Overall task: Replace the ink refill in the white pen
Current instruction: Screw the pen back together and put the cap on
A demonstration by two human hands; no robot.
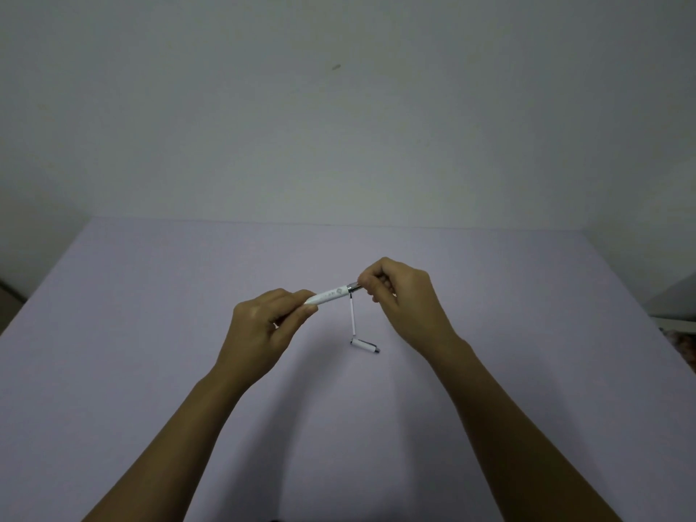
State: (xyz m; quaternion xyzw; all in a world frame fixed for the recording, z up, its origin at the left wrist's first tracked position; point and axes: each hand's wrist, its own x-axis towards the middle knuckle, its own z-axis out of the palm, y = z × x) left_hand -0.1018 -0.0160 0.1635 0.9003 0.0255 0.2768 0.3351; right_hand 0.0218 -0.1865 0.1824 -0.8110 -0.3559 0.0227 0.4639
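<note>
Fingers of the left hand (263, 325) pinch one end of the white pen (331, 295), while the right hand (399, 295) closes its fingertips on the opposite end, at the metal collar (353, 285). Between the two grips the barrel hangs in the air, tilted up toward the right hand, well above the lilac table (150, 333).

Just below the right-hand grip a thin white refill (353, 318) appears; whether it lies on the table or hangs from the pen cannot be told. At its near end a short white piece with a dark tip (364, 345) lies on the surface — probably the cap or a section of the pen, though it is too small to say.

My reading is that the pen is being unscrewed or rejoined at the collar, so the swap is partway through. The risks follow from that: twisting off-axis could cross the threads or jam the collar; a small spring, if there is one inside, could drop and roll away; and the loose piece on the table could roll out of reach if a forearm brushes it. Confusing the spent refill with the fresh one is another danger.
</note>
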